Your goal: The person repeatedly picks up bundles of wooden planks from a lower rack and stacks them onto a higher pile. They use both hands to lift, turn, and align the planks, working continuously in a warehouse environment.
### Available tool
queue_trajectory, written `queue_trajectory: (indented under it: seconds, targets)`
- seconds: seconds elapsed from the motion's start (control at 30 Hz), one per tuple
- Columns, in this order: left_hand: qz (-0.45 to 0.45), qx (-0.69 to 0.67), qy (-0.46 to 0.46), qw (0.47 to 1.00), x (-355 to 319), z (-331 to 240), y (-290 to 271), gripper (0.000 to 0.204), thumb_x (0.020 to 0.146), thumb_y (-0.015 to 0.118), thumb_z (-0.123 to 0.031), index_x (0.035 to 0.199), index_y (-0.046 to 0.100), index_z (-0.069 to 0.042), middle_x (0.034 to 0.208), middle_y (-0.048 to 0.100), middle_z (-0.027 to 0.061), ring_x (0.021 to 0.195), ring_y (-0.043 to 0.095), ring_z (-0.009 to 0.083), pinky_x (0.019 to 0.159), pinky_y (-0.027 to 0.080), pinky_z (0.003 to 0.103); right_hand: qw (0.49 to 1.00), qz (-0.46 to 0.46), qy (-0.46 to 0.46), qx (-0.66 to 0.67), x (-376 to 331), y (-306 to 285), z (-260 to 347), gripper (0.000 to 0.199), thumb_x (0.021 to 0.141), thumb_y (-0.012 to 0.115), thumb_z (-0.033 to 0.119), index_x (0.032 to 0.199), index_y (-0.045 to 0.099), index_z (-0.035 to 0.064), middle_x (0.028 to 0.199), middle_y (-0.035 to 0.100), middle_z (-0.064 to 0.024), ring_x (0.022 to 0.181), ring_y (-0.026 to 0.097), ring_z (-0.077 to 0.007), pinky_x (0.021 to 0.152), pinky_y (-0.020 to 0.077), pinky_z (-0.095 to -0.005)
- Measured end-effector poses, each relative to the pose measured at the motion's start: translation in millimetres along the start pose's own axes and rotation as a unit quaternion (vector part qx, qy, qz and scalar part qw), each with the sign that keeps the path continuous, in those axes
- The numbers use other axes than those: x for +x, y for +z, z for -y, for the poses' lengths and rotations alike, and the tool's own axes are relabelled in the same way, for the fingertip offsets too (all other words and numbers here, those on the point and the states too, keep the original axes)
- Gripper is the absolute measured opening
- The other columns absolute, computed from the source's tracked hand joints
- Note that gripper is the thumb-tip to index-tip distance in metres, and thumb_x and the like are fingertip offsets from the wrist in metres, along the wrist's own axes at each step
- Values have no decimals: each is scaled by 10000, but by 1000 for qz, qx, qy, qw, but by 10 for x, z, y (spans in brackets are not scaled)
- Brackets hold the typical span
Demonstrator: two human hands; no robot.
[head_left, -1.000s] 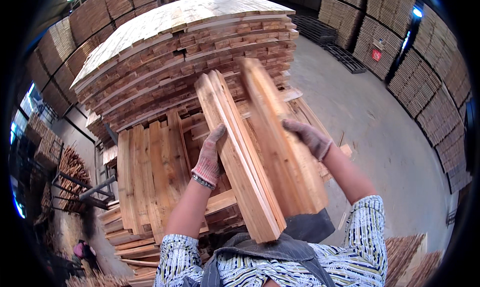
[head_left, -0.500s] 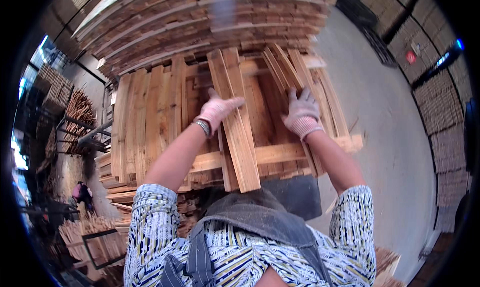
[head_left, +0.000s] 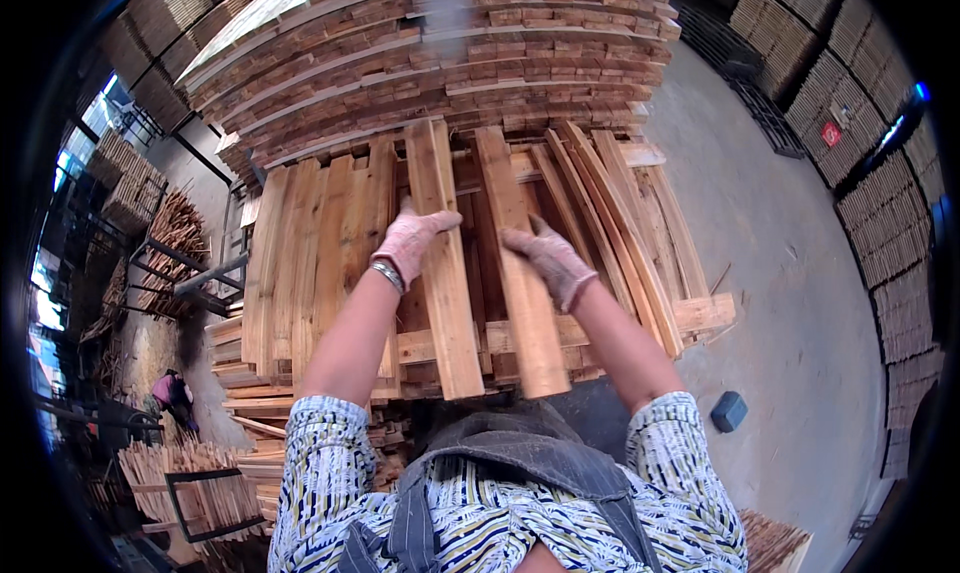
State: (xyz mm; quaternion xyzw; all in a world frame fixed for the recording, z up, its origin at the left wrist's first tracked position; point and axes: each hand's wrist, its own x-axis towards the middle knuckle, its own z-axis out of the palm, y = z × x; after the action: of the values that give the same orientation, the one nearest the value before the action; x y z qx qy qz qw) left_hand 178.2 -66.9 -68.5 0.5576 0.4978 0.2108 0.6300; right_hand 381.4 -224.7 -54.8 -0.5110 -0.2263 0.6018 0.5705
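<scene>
My left hand [head_left: 415, 241], in a pinkish knit glove, is closed around the left edge of a long wooden board [head_left: 447, 283], with the thumb across its top. To the right, my gloved right hand [head_left: 552, 258] grips the right edge of another wooden board [head_left: 518, 273]. The two boards run roughly away from me, a gap between them, and their near ends overhang a light crosspiece [head_left: 590, 330]. Under and beside them lies a layer of boards, with several at the left [head_left: 320, 263] and a leaning group at the right [head_left: 615, 233].
Beyond the layer rises a tall stack of lumber [head_left: 560, 48]. Concrete floor [head_left: 770, 263] runs along the right, with a dark blue block [head_left: 729, 411] on it and bundled stacks [head_left: 890, 233] farther out. At the left stand a metal rack [head_left: 190, 273] of sticks and a crouching person [head_left: 175, 398].
My right hand has left the right-hand boards and moved left onto a middle board. Boards that overlapped under my left hand now lie apart. The view has shifted slightly.
</scene>
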Motion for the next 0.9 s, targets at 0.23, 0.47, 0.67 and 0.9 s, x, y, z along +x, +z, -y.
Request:
queue_trajectory:
  seconds: [0.23, 0.47, 0.67, 0.9]
  targets:
    - [-154, 343, -44, 926, -150, -44, 288, 1067, 856, 704, -371, 1574, -8, -30, 1582, 239, 281, 1463, 274, 397, 1192, 274, 470, 999, -26, 8, -33, 73, -171, -206, 931, 884, 733, 200, 1567, 118, 50, 1260, 600, -162, 989, 666, -212, 804, 591, -362]
    - [-277, 470, 220, 808, -416, 137, -451, 838, 943, 463, -571, 1535, 249, -18, 1572, 310, 207, 1440, 300, 396, 1199, 157, 516, 999, 37, -14, 30, -64, 125, 5, 589, 895, 722, 235, 1346, 427, -3, 1088, 652, -94, 907, 675, -173, 774, 599, -341]
    - [-210, 702, 76, 677, -510, 646, -926, 728, 979, 363, -529, 1514, 333, -36, 1596, 298, 176, 1481, 228, 347, 1193, 132, 525, 993, 64, 28, 96, 512, 946, -707, 657, 880, 742, 267, 1374, 412, -15, 1109, 662, -121, 911, 673, -187, 779, 582, -322]
    - [-210, 678, 131, 693, -453, 764, -1031, 651, 1003, 326, -427, 1496, 359, -3, 1586, 305, 200, 1479, 228, 370, 1207, 130, 487, 885, -138, -81, -436, 399, 1434, -629, 931, 804, 722, 355, 1509, 228, 0, 1393, 485, -295, 1216, 567, -403, 1031, 468, -427]
